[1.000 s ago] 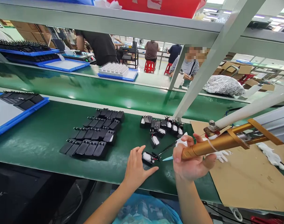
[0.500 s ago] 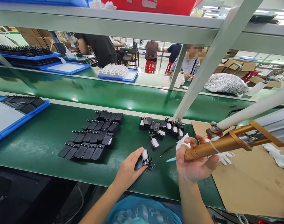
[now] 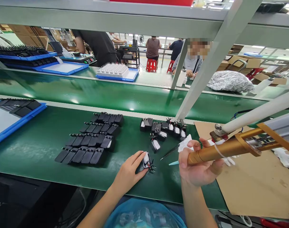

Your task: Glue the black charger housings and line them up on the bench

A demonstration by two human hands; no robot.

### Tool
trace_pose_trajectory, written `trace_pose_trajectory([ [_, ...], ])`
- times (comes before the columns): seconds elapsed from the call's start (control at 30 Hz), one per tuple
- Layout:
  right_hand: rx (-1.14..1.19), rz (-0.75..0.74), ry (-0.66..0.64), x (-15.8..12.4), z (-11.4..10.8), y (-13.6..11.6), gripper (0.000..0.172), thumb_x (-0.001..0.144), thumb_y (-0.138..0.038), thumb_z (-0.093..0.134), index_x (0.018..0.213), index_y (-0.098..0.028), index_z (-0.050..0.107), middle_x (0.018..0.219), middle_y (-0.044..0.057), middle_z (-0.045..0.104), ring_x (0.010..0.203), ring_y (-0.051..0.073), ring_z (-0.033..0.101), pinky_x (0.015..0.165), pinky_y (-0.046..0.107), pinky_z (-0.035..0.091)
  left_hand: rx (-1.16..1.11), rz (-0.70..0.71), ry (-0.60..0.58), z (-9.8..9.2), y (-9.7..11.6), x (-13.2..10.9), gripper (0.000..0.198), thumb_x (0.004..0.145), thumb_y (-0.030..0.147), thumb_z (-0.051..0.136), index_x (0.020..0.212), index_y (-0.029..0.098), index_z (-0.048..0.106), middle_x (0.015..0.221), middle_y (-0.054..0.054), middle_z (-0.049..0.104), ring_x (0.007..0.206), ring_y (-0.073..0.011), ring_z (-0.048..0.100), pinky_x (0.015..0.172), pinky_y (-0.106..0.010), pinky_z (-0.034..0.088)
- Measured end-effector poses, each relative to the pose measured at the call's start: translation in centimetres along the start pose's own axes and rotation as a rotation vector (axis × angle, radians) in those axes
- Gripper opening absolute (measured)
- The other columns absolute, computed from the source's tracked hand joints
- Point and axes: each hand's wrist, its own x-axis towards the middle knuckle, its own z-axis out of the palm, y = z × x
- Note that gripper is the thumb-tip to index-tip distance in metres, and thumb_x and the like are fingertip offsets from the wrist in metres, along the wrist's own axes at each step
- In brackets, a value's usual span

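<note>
My left hand grips a small black plug housing on the green bench, its open side up with white material and fine wires showing inside. In my right hand is a bronze-coloured glue dispensing gun, held tilted, its pale blue nozzle pointing left toward the housing but apart from it. Tweezers lie on the bench between the hands. Behind them sits a loose group of open black housings with white inside. To the left stand rows of black housings.
A blue-rimmed tray with black housings lies at the far left. Brown cardboard covers the right side, with white gloves on it. A slanted metal post rises behind the bench. Co-workers sit beyond the green belt.
My view has shifted slightly. Both hands keep their holds, with the housing and the glue gun in nearly the same places.
</note>
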Motion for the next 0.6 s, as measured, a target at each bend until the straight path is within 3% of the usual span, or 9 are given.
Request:
trace_pose_trajectory([
  [0.33, 0.032, 0.003, 0.002, 0.0, 0.0, 0.0, 0.051, 0.081, -0.062, 0.038, 0.104, -0.024, 0.061, 0.079, 0.0, 0.062, 0.026, 0.007, 0.043, 0.024, 0.024, 0.022, -0.041, -0.005, -0.133, -1.8, 0.3, 1.4, 0.051, 0.083, 0.028, 0.061, 0.132, 0.028, 0.049, 0.126, -0.008, 0.057, 0.111, -0.0239, 0.059, 0.09, -0.036, 0.053],
  [0.47, 0.032, -0.001, 0.0, -0.1, -0.1, 0.1, 0.05, 0.082, -0.061, 0.036, 0.105, -0.024, 0.061, 0.08, 0.001, 0.063, 0.026, 0.008, 0.044, 0.024, 0.024, 0.021, -0.011, 0.038, -0.096, -2.0, 0.1, 0.9, 0.046, 0.086, 0.027, 0.059, 0.131, 0.031, 0.049, 0.141, -0.009, 0.045, 0.111, -0.0239, 0.058, 0.089, -0.038, 0.052],
  [0.6, 0.052, -0.001, -0.011, -0.1, 0.0, 0.1, 0.049, 0.082, -0.06, 0.038, 0.105, -0.023, 0.061, 0.08, 0.001, 0.063, 0.027, 0.008, 0.045, 0.024, 0.024, 0.021, -0.062, 0.041, -0.106, -2.1, 0.0, 0.9, 0.037, 0.087, 0.027, 0.057, 0.124, 0.03, 0.053, 0.141, -0.008, 0.045, 0.119, -0.0251, 0.053, 0.094, -0.04, 0.049],
])
